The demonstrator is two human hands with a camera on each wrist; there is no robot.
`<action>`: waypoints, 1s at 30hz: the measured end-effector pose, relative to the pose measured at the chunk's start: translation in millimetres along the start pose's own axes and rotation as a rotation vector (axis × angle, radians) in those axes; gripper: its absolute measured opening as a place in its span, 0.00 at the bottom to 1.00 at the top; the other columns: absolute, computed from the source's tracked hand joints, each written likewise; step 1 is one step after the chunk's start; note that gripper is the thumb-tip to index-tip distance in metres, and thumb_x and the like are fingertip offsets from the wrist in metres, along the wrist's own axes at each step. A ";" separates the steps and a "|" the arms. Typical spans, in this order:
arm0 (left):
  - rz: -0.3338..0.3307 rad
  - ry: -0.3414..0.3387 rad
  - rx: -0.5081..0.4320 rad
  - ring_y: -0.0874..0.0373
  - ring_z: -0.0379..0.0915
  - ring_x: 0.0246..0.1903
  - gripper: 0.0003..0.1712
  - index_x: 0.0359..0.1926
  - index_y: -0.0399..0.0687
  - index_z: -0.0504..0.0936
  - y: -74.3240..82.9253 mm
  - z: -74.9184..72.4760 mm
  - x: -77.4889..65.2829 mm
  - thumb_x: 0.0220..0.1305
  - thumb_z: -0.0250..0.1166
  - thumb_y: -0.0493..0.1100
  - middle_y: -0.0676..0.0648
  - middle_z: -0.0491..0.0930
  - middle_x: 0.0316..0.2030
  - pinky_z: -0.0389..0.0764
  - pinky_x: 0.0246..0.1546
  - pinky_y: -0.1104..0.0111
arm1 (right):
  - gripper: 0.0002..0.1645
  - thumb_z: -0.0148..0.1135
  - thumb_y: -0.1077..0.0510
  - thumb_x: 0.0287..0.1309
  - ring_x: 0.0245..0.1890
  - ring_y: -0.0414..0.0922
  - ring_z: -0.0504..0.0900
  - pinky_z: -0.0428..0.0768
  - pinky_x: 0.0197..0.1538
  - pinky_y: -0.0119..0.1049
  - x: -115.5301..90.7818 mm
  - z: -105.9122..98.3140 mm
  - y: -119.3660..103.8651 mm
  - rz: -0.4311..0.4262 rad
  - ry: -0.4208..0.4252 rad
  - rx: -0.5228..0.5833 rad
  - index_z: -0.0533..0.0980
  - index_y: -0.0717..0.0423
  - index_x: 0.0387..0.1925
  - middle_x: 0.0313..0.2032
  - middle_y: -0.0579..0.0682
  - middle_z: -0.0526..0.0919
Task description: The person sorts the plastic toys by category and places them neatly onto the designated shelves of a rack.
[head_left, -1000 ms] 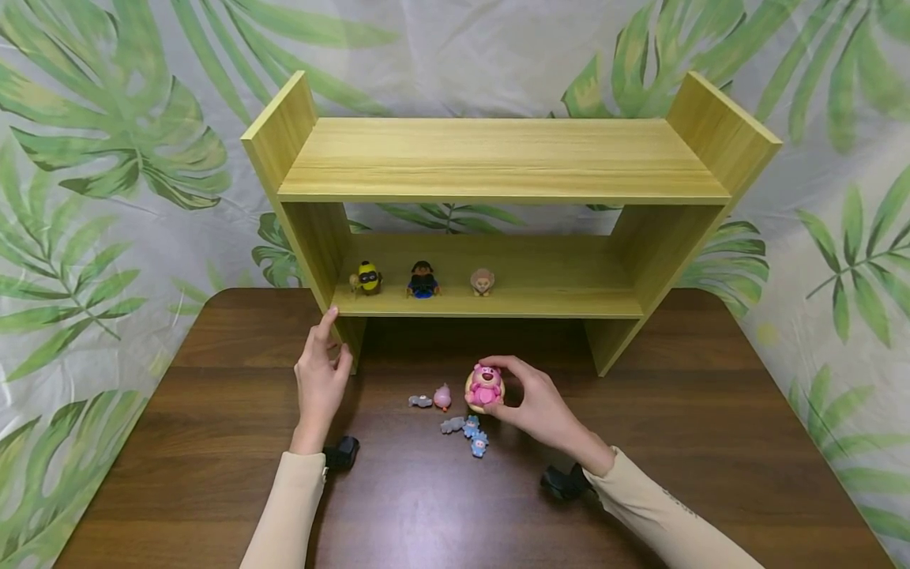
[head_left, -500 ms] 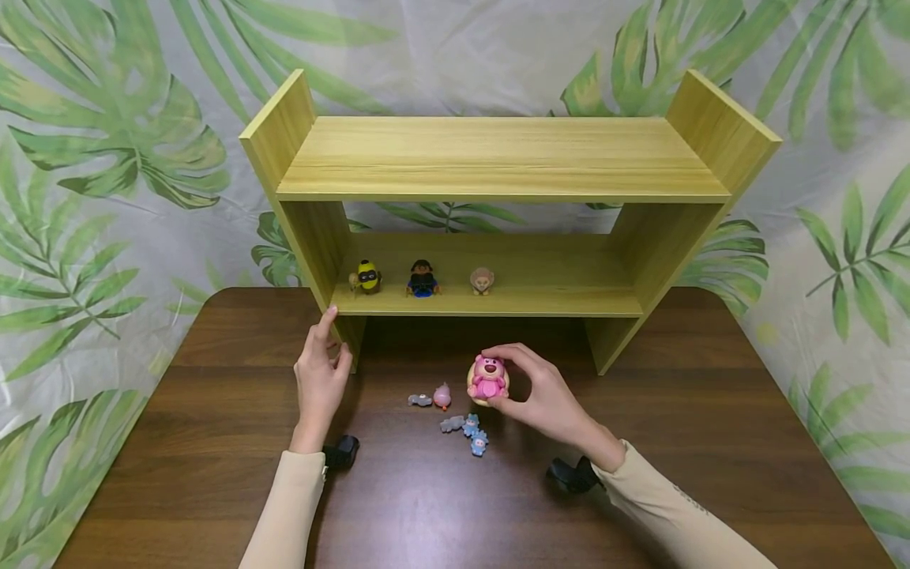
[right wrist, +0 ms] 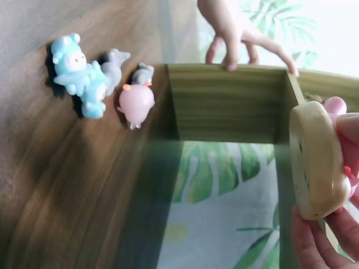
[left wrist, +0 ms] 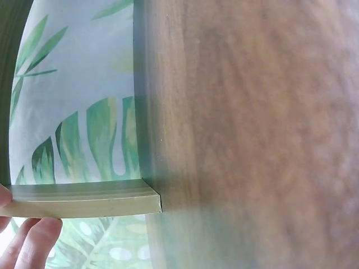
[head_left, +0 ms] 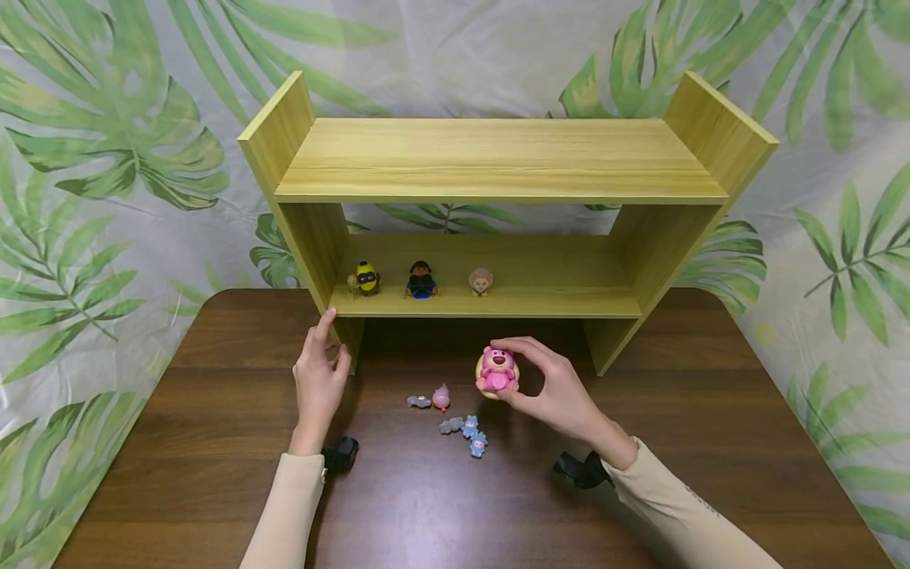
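The right grip (head_left: pixel 566 399) pinches the bear (head_left: pixel 498 373) by its edges just below centre frame, probably keeping its front uncovered; left of centre, the left grip (head_left: pixel 318 381) clasps the shelf (head_left: pixel 498 158), apparently steadying it.

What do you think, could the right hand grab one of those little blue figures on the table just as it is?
Probably not: the right hand holds the pink bear, so it would likely need to let go first. Otherwise the way looks free; nothing covers the blue figures.
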State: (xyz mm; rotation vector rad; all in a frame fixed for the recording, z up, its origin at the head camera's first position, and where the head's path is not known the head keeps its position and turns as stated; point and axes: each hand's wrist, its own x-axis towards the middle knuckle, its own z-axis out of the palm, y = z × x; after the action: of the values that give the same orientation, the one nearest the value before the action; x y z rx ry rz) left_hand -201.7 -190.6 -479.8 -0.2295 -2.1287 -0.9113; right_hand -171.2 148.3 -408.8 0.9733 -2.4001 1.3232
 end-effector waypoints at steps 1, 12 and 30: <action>0.002 0.000 0.001 0.47 0.76 0.31 0.45 0.68 0.62 0.61 -0.2 0.0 0.0 0.55 0.58 0.21 0.39 0.72 0.36 0.82 0.23 0.56 | 0.37 0.77 0.65 0.40 0.51 0.47 0.76 0.74 0.54 0.32 0.6 -1.4 -2.1 -0.002 0.004 -0.004 0.74 0.58 0.56 0.52 0.49 0.78; 0.001 0.006 0.003 0.46 0.77 0.33 0.45 0.68 0.62 0.61 0.3 -1.0 -0.6 0.55 0.58 0.21 0.39 0.72 0.37 0.82 0.21 0.57 | 0.32 0.72 0.75 0.39 0.48 0.53 0.78 0.72 0.55 0.25 13.6 -22.6 -43.0 -0.057 0.028 0.028 0.73 0.72 0.51 0.48 0.63 0.79; 0.009 0.003 -0.011 0.47 0.76 0.32 0.44 0.68 0.62 0.62 1.5 -0.5 0.0 0.55 0.58 0.21 0.40 0.72 0.36 0.82 0.21 0.57 | 0.35 0.75 0.72 0.39 0.52 0.43 0.76 0.73 0.56 0.30 13.4 -33.9 -3.5 -0.071 0.071 0.021 0.74 0.65 0.55 0.51 0.57 0.79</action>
State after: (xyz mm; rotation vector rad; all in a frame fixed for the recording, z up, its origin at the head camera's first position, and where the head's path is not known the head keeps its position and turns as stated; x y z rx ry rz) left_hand -200.7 -189.8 -478.8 -0.2425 -2.1189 -0.9175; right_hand -182.7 168.8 -380.8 0.9905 -2.2827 1.3372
